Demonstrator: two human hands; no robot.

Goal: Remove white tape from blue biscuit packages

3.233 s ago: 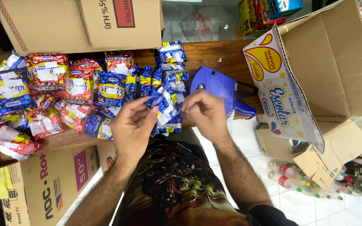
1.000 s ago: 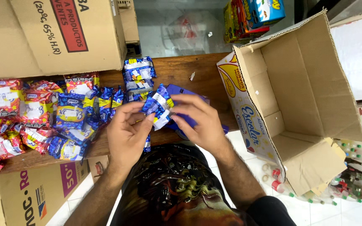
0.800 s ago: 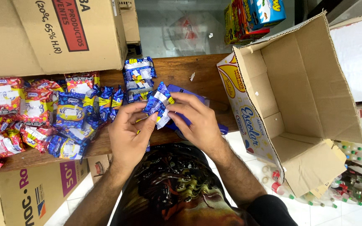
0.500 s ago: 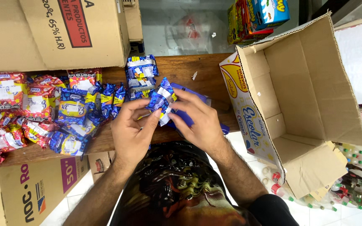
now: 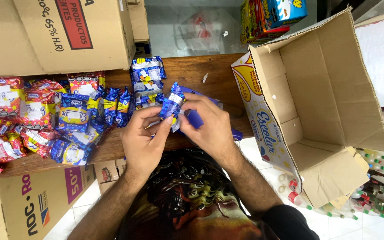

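Pinching one blue snack packet (image 5: 172, 103) at frame centre, left hand (image 5: 144, 141) and right hand (image 5: 210, 125) share the grip; best held steady above the counter (image 5: 201, 71).

A wooden bench (image 5: 201, 73) carries a heap of red snack packets (image 5: 10, 115) at its left end and blue snack packets (image 5: 78, 129) beside them toward the middle. A stack of blue packets (image 5: 146, 80) lies near the back edge. A large closed cardboard box (image 5: 54, 31) stands at the back left corner. An open, empty cardboard box (image 5: 316, 102) leans off the right end. Below it, bottles (image 5: 370, 195) lie on the white floor (image 5: 356, 226).
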